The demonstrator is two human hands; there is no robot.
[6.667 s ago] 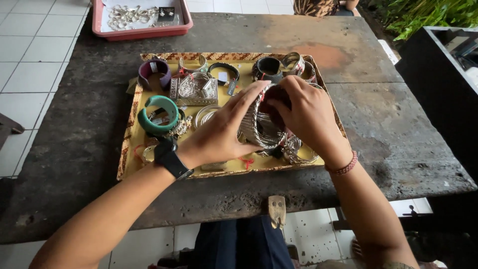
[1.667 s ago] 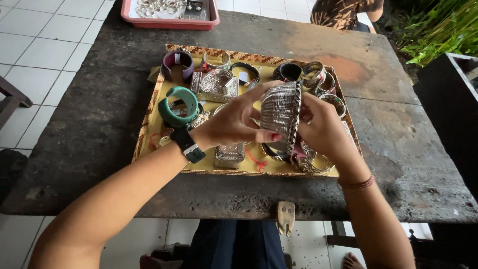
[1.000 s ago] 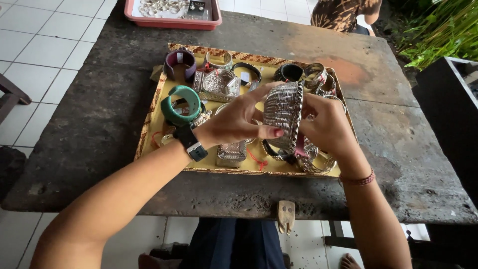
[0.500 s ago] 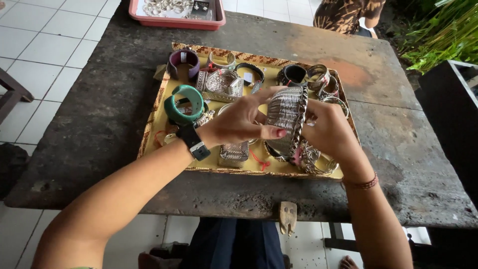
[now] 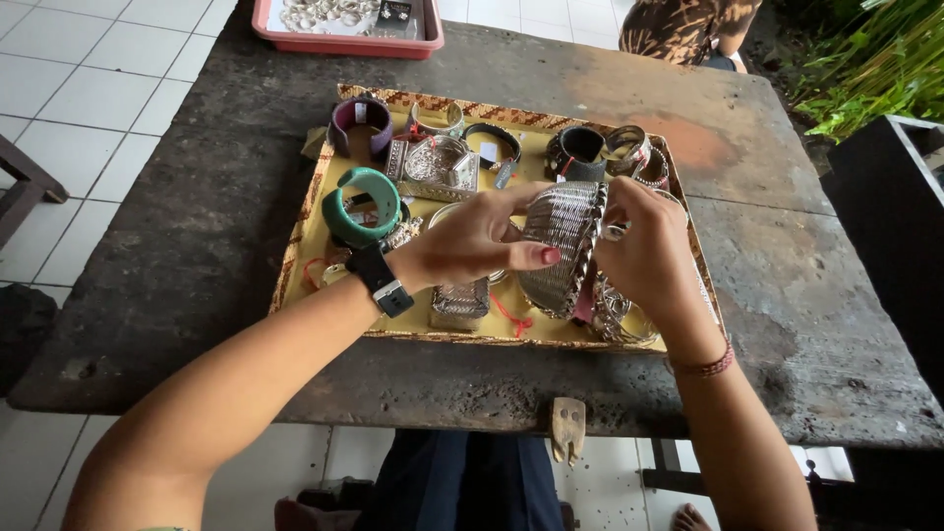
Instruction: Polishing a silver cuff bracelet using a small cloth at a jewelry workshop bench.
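Observation:
Both hands hold a wide silver cuff bracelet (image 5: 562,244) of ribbed metal just above a yellow woven-edged tray (image 5: 307,241). My left hand (image 5: 472,236), with a black watch on the wrist, pinches the cuff's left side. My right hand (image 5: 649,251) grips its right side, where a twisted silver band runs along the edge. Under them lie more silver bangles (image 5: 619,315) and a small silver box (image 5: 460,300).
The tray sits on a dark worn wooden table (image 5: 177,246) and holds a green bangle (image 5: 362,205), a purple cuff (image 5: 359,123), a dark cuff (image 5: 575,147) and silver pieces. A red tray of silver rings (image 5: 344,39) stands at the far edge. Another person (image 5: 688,25) sits behind.
Over the frames I lifted the silver cuff from the tray and turned it between both hands; in the last second it has barely moved.

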